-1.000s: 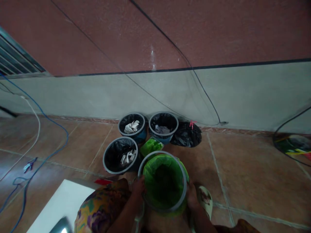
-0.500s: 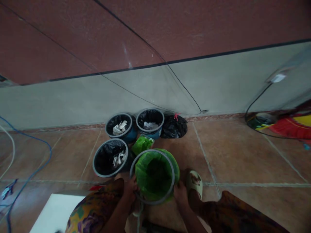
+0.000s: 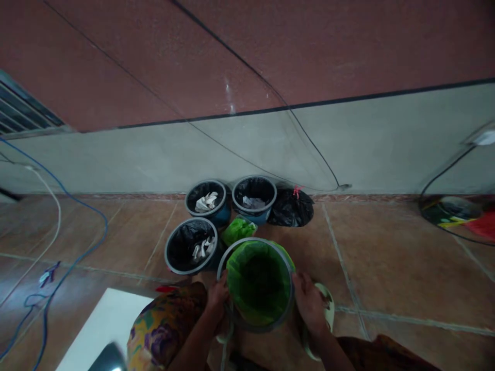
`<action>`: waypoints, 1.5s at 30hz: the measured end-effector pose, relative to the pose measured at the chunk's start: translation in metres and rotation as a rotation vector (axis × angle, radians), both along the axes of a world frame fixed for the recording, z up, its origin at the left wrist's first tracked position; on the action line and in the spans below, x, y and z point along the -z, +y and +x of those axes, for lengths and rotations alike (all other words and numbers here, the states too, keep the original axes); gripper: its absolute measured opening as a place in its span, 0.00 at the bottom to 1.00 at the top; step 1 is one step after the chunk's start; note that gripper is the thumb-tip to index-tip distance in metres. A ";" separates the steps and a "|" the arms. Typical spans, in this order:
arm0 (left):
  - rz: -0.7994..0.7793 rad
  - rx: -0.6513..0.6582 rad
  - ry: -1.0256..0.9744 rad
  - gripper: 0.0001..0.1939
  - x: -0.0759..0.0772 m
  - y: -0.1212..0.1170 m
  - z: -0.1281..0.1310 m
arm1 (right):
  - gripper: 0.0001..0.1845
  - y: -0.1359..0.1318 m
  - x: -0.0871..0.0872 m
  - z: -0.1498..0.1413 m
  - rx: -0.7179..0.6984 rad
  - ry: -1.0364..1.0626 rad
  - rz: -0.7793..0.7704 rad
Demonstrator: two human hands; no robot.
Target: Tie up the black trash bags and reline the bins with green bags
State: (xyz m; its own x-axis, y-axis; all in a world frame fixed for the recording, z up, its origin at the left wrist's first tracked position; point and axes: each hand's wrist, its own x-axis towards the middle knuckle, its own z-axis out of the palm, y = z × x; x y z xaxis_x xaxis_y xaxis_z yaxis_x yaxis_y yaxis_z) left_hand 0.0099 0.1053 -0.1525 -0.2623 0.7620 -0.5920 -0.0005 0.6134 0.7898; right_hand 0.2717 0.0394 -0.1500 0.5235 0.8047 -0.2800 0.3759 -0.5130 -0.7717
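A trash bin (image 3: 228,251) with a grey rim stands between my legs, lined with a green plastic bag (image 3: 259,304). The bag's edge spills past the rim at the upper right; its depth is dark. My left hand (image 3: 218,298) grips the bin's left rim. On the right side, my right hand (image 3: 307,296) has its fingers closed at the rim and the bag's edge. Just beyond the bin lies a packet of folded green bags (image 3: 237,231).
Three black-lined bins, one at left (image 3: 180,242), one behind it (image 3: 207,198) and one by the wall (image 3: 266,206), hold crumpled paper. Beside them sits a tied black bag (image 3: 294,208). A white board (image 3: 104,324) and blue hose (image 3: 102,232) lie left; a cable (image 3: 436,178) is right.
The view has swung left, so everything appears further right. More of the green bag's right side now sits inside the rim. My right hand has come up higher along the rim.
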 end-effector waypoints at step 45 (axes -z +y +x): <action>0.185 0.534 0.938 0.20 0.017 0.016 0.013 | 0.21 0.038 0.039 -0.001 -0.297 -0.717 -0.264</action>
